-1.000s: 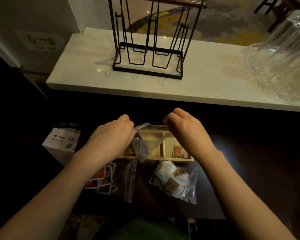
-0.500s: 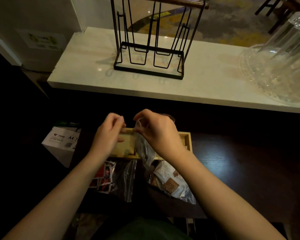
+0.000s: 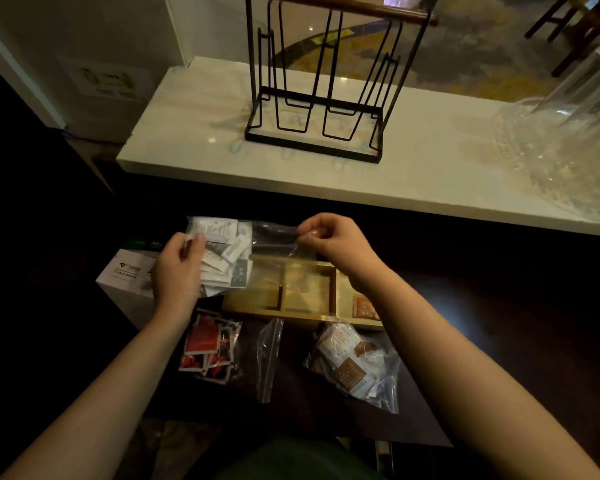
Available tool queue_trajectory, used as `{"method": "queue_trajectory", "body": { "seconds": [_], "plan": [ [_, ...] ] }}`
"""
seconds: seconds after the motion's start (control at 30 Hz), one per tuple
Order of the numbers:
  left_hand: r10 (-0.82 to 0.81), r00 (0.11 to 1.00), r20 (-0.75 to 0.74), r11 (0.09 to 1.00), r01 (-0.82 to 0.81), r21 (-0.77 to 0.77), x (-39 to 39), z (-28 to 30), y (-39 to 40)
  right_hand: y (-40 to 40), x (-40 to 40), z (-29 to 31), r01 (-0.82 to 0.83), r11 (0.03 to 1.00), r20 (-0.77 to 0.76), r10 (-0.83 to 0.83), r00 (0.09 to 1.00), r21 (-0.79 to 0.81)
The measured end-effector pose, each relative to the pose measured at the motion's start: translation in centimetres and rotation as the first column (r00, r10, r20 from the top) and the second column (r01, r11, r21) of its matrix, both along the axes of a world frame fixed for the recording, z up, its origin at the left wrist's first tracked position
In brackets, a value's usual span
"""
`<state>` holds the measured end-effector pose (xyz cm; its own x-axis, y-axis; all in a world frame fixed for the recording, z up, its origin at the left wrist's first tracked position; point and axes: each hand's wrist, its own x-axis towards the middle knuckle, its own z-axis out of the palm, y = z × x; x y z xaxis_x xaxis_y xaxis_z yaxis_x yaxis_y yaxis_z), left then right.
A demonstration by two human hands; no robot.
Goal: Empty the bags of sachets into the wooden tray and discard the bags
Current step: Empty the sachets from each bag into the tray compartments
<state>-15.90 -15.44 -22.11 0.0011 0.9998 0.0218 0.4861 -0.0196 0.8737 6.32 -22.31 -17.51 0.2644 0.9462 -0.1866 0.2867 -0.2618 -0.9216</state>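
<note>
A clear bag of white sachets is held sideways above the wooden tray. My left hand grips its filled end at the left. My right hand pinches its open plastic end at the right. The tray has several compartments, and a brown sachet lies in the right one. In front of the tray lie a bag of red sachets and a bag of brown and white sachets, both on the dark table.
A white counter runs behind the dark table, carrying a black wire rack and clear glassware at the right. A white paper box stands left of the tray.
Both hands were close together over the tray with an almost empty-looking bag. Now they are spread apart, holding a bag full of white sachets stretched sideways above the tray.
</note>
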Motion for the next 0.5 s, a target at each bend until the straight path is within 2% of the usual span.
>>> {"method": "queue_trajectory", "body": {
  "seconds": [0.1,0.23,0.37,0.5],
  "plan": [
    [0.04,0.997,-0.067,0.992,-0.032,0.121,-1.4,-0.2,1.0,0.3,-0.5,-2.2,-0.036,0.997,-0.077,0.03,0.997,-0.073],
    [0.014,0.999,-0.038,0.989,-0.009,0.146,-2.1,-0.3,1.8,1.0,-1.2,-4.9,-0.032,0.992,-0.131,0.016,0.991,-0.123],
    [-0.003,0.996,-0.086,0.984,0.018,0.177,-2.3,-0.2,1.7,1.4,-1.4,-7.3,-0.008,0.984,-0.249,-0.037,0.968,-0.178],
    [0.009,0.995,-0.1,0.979,0.012,0.201,-2.0,0.6,1.2,1.6,-2.0,-8.9,-0.001,0.982,-0.283,-0.053,0.958,-0.187]
  ]
}}
